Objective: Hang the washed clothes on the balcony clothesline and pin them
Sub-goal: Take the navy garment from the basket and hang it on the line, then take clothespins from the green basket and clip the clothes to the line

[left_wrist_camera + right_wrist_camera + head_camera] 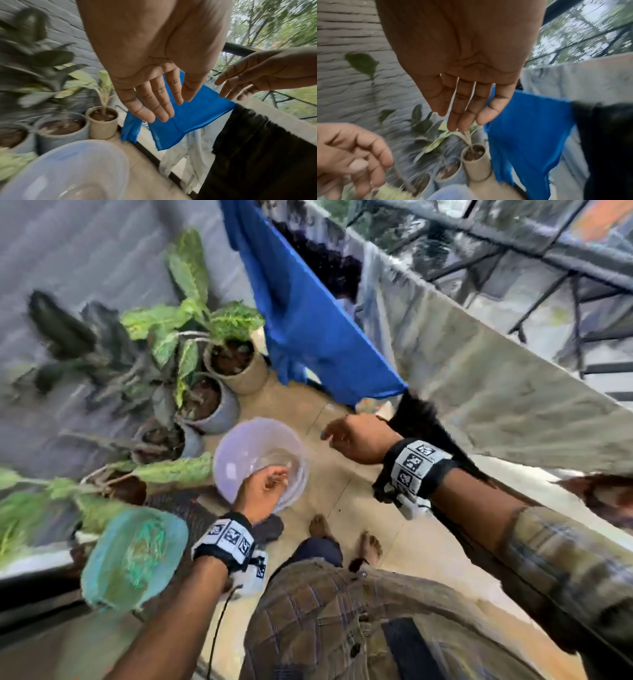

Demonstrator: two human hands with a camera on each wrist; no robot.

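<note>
A blue cloth (308,323) hangs at the balcony parapet (496,378), with a black garment (421,419) next to it and a pale cloth (193,148) behind; the line itself cannot be made out. My right hand (342,436) hovers just below the blue cloth's lower corner, and in the right wrist view its fingers (464,111) are straight and hold nothing. My left hand (270,484) hangs over a translucent plastic basin (239,453) on the floor. Its fingers (150,102) are spread and relaxed, with nothing in them. No pegs show.
Several potted plants (222,361) stand along the grey wall on the left. A teal pot (133,556) sits near my left forearm. My bare feet (342,535) are on the tiled floor behind the basin. A metal grille (513,251) rises beyond the parapet.
</note>
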